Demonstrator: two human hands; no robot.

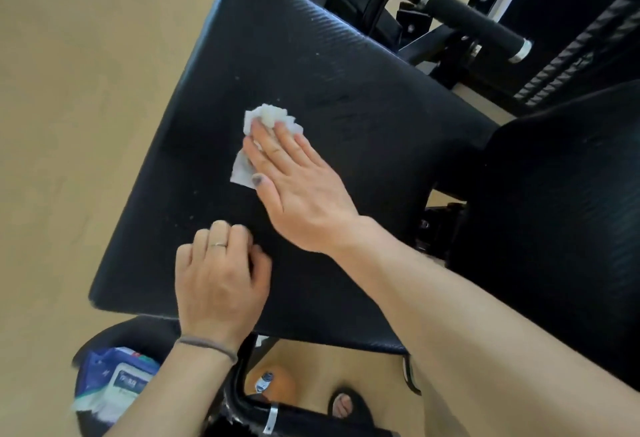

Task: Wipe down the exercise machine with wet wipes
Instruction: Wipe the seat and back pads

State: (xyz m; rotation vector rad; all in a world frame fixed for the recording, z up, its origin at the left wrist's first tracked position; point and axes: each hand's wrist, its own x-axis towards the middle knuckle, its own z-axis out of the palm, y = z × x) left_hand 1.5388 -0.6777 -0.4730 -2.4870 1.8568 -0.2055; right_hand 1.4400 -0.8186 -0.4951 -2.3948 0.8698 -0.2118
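A wide black padded seat (311,66) of the exercise machine fills the middle of the head view. My right hand (298,187) lies flat on it with straight fingers, pressing a crumpled white wet wipe (266,118) against the pad; part of the wipe sticks out under the thumb. My left hand (221,277) rests on the pad's near edge with its fingers curled under, holding nothing that I can see. A blue and white pack of wet wipes (114,381) lies on a lower black pad at the bottom left.
Black frame tubes and a foam-covered handle (474,17) stand at the upper right. Another black pad (561,215) is at the right. A black tube (249,402) runs below the seat. My sandalled foot (343,405) is on the beige floor (69,125).
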